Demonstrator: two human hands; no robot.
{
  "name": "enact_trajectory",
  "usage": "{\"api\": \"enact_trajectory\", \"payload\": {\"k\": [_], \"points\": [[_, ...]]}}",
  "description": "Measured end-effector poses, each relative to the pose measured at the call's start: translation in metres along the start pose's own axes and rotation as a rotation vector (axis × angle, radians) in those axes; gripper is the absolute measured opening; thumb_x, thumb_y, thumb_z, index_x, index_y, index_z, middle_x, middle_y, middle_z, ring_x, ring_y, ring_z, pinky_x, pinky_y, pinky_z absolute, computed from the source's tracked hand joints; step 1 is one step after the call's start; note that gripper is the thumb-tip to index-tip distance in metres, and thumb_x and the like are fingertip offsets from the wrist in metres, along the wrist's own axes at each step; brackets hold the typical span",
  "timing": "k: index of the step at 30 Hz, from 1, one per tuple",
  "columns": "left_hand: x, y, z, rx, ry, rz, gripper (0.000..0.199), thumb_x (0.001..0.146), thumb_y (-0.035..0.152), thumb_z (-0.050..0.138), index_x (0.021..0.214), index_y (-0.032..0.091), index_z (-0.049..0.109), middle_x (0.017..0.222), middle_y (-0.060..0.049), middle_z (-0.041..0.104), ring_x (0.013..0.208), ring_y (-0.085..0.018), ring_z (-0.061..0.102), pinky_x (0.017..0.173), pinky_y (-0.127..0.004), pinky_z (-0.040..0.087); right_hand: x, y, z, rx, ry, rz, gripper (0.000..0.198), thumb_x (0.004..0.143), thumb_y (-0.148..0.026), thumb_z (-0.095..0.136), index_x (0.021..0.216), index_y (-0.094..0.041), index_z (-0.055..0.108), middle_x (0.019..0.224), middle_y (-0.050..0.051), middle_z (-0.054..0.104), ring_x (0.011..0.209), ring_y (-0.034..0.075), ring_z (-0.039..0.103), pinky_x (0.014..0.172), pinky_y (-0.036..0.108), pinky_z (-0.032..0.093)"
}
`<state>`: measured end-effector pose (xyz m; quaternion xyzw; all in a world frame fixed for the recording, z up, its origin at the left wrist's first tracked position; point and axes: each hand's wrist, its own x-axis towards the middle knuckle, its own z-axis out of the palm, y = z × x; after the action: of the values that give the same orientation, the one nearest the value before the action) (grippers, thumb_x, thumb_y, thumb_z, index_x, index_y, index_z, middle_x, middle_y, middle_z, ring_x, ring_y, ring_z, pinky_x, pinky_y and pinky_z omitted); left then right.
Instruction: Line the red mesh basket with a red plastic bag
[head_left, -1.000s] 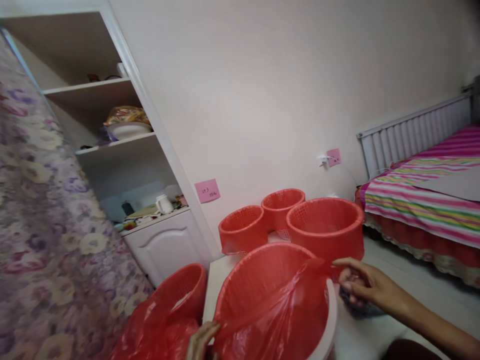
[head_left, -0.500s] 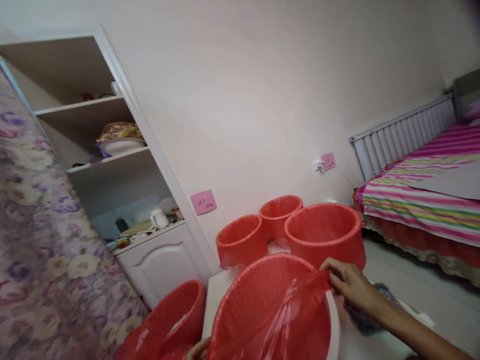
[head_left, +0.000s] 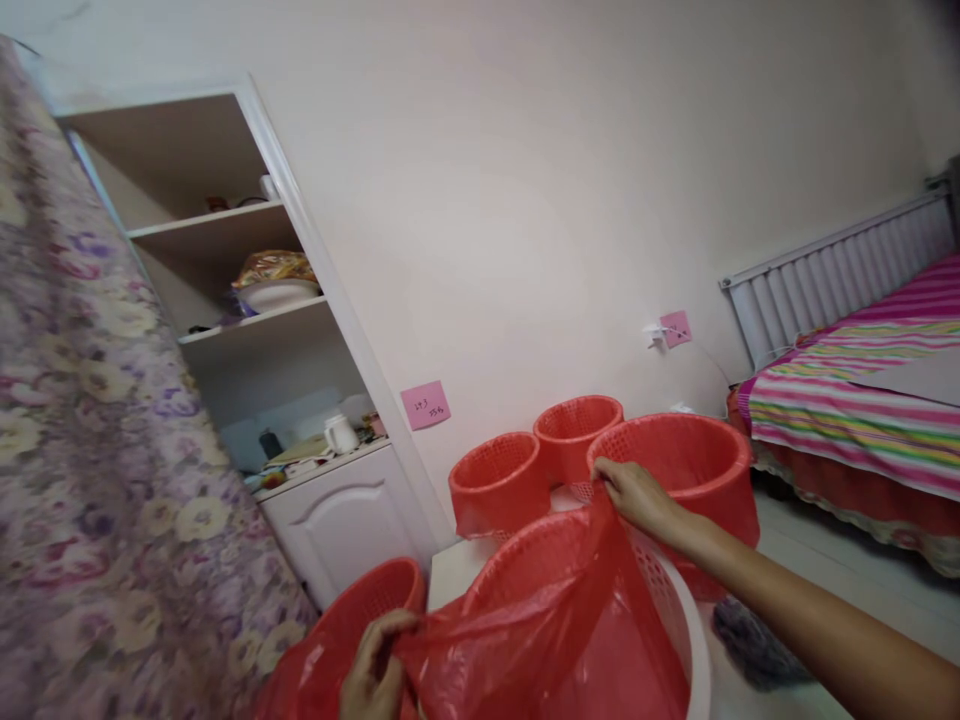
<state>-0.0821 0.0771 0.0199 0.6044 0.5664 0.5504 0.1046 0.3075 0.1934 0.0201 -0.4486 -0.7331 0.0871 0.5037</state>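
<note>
At bottom centre, nearest red mesh basket (head_left: pixel 660 600) on a white table (head_left: pixel 454 578), with a red plastic bag (head_left: pixel 540 640) stretched across its mouth and part-way inside. Right hand (head_left: pixel 637 495) raised over the far rim, fingers pinched shut on the bag's upper edge. Left hand (head_left: pixel 373 672) low at the near side, fingers closed on the bag's opposite edge. Beside it, lower left, a second red basket (head_left: pixel 375 600), red plastic bunched at its mouth. Behind, three more red baskets: large one (head_left: pixel 697 460) at right, thin red film over its outer wall; medium one (head_left: pixel 499 480); small one (head_left: pixel 577 430) at back. Contents of these three not discernible. Pink note (head_left: pixel 425 405) on the wall. Striped bedding (head_left: pixel 855 400) at far right.
</note>
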Motion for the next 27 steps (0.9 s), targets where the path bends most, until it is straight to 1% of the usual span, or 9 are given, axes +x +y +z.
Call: {"api": "enact_trajectory", "payload": {"k": [3, 6, 11, 14, 17, 20, 23, 25, 27], "points": [[0.001, 0.017, -0.007, -0.029, 0.004, 0.089, 0.022, 0.065, 0.026, 0.056, 0.084, 0.022, 0.067, 0.101, -0.007, 0.063, 0.108, -0.031, 0.054, 0.103, -0.048, 0.037, 0.014, -0.016, -0.004, 0.089, 0.041, -0.022, 0.022, 0.078, -0.011, 0.042, 0.084, -0.02, 0.061, 0.081, 0.006, 0.068, 0.077, 0.022, 0.062, 0.071, 0.032, 0.041], [-0.003, 0.036, -0.012, -0.036, -0.009, 0.159, 0.018, 0.068, 0.024, 0.056, 0.083, 0.025, 0.066, 0.108, -0.006, 0.059, 0.116, -0.029, 0.051, 0.104, -0.044, 0.035, 0.014, -0.028, -0.014, 0.228, 0.074, -0.026, 0.019, 0.076, -0.014, 0.046, 0.083, -0.02, 0.062, 0.078, 0.003, 0.068, 0.075, 0.02, 0.062, 0.072, 0.031, 0.043], [0.0, 0.052, -0.016, -0.07, -0.023, 0.191, 0.01, 0.076, 0.031, 0.057, 0.081, 0.027, 0.066, 0.11, -0.002, 0.06, 0.112, -0.024, 0.052, 0.104, -0.036, 0.034, -0.003, -0.02, -0.028, 0.542, 0.066, 0.06, 0.015, 0.076, -0.029, 0.054, 0.087, -0.021, 0.059, 0.085, 0.002, 0.068, 0.078, 0.017, 0.064, 0.072, 0.03, 0.048], [0.002, 0.052, -0.02, -0.263, 0.061, 0.102, 0.011, 0.071, 0.035, 0.064, 0.076, 0.026, 0.067, 0.105, 0.0, 0.062, 0.11, -0.021, 0.053, 0.097, -0.028, 0.039, -0.012, -0.004, -0.036, 0.682, 0.065, 0.201, 0.022, 0.073, -0.038, 0.06, 0.087, -0.021, 0.056, 0.079, 0.0, 0.067, 0.069, 0.016, 0.064, 0.065, 0.029, 0.05], [0.002, 0.05, -0.023, -0.527, 0.122, -0.09, 0.025, 0.057, 0.039, 0.075, 0.076, 0.023, 0.071, 0.098, -0.001, 0.066, 0.103, -0.02, 0.056, 0.082, -0.022, 0.048, -0.017, 0.011, -0.042, 0.773, 0.055, 0.307, 0.026, 0.067, -0.04, 0.065, 0.083, -0.021, 0.056, 0.071, -0.002, 0.065, 0.061, 0.014, 0.062, 0.061, 0.028, 0.05], [0.009, 0.051, -0.024, -0.741, 0.192, -0.218, 0.033, 0.049, 0.042, 0.081, 0.072, 0.02, 0.072, 0.081, -0.001, 0.07, 0.088, -0.017, 0.06, 0.077, -0.021, 0.052, -0.015, 0.015, -0.043, 0.805, 0.041, 0.338, 0.025, 0.062, -0.036, 0.068, 0.077, -0.02, 0.057, 0.066, -0.003, 0.063, 0.057, 0.012, 0.059, 0.057, 0.026, 0.048], [0.02, 0.054, -0.022, -0.822, 0.276, -0.239, 0.03, 0.045, 0.04, 0.084, 0.063, 0.021, 0.069, 0.063, 0.006, 0.065, 0.071, -0.01, 0.058, 0.073, -0.018, 0.052, -0.011, 0.013, -0.038, 0.795, 0.042, 0.332, 0.021, 0.064, -0.034, 0.064, 0.079, -0.021, 0.058, 0.068, -0.003, 0.064, 0.059, 0.013, 0.059, 0.056, 0.025, 0.047], [0.024, 0.058, -0.019, -0.788, 0.234, -0.233, 0.03, 0.048, 0.04, 0.084, 0.062, 0.021, 0.066, 0.06, 0.007, 0.063, 0.065, -0.009, 0.056, 0.067, -0.017, 0.05, -0.008, 0.011, -0.033, 0.78, 0.028, 0.316, 0.017, 0.066, -0.032, 0.062, 0.079, -0.021, 0.058, 0.07, -0.002, 0.064, 0.061, 0.014, 0.059, 0.056, 0.026, 0.046], [0.025, 0.062, -0.017, -0.681, 0.109, -0.245, 0.03, 0.058, 0.041, 0.081, 0.06, 0.017, 0.062, 0.058, 0.006, 0.06, 0.06, -0.008, 0.051, 0.059, -0.016, 0.045, -0.007, 0.009, -0.029, 0.755, 0.002, 0.288, 0.014, 0.064, -0.028, 0.061, 0.075, -0.02, 0.059, 0.066, -0.001, 0.064, 0.06, 0.015, 0.058, 0.054, 0.026, 0.044]]}}
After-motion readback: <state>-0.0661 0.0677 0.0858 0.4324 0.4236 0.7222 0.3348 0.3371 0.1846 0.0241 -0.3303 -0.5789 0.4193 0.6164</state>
